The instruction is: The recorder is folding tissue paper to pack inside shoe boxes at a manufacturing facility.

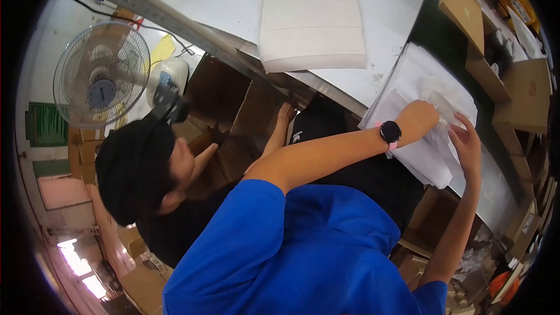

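A stack of thin white sheets (417, 76), paper or plastic film, lies at the table's right side, its top layers crumpled. My left hand (419, 120), wearing a dark round watch (390, 132) on a pink strap, reaches across to the stack. Its fingers are curled closed on a bunched thin white sheet (441, 107); their tips are partly hidden. Beside the sheet's right edge is my right hand (466, 142), thumb and fingers bent but apart. Nothing shows between them.
A pile of large off-white paper sheets (312, 17) lies on the white table (221, 0). Close at my left, another person in a black cap (131, 163) reaches into cardboard boxes (242, 122). Behind them stands a fan (102, 76). More cardboard boxes (528, 96) line the right side.
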`<move>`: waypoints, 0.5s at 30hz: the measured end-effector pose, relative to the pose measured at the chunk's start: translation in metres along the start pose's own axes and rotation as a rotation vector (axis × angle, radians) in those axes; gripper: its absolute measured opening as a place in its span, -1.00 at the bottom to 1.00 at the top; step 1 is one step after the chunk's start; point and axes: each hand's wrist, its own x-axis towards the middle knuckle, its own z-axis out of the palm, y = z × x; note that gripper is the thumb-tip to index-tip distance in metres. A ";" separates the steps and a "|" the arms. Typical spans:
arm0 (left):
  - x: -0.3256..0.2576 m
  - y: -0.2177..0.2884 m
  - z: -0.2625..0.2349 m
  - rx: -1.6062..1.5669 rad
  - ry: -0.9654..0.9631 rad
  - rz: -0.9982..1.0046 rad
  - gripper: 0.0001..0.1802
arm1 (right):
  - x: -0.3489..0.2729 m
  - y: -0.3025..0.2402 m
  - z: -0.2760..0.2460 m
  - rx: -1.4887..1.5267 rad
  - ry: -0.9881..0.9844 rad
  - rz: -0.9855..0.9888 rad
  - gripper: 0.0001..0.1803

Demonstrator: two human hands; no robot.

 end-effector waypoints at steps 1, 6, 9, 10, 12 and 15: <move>-0.001 -0.002 -0.002 0.000 0.010 -0.012 -0.93 | -0.004 -0.007 0.000 -0.010 -0.012 -0.003 -0.35; 0.008 0.004 0.005 0.052 0.086 -0.088 -0.89 | -0.032 -0.051 0.059 -0.565 0.225 -0.493 -0.32; 0.024 0.006 0.004 0.040 0.014 -0.163 -0.88 | -0.022 -0.031 0.073 -0.579 0.276 -0.485 -0.38; 0.027 0.003 0.003 0.036 0.021 -0.164 -0.88 | -0.013 -0.022 0.069 -0.568 0.270 -0.477 -0.41; 0.028 -0.002 0.004 0.062 0.051 -0.187 -0.88 | 0.000 -0.022 0.065 -0.541 0.263 -0.456 -0.48; 0.033 -0.002 -0.001 0.121 -0.131 -0.251 -0.87 | 0.016 -0.038 0.061 -0.412 0.188 -0.261 -0.58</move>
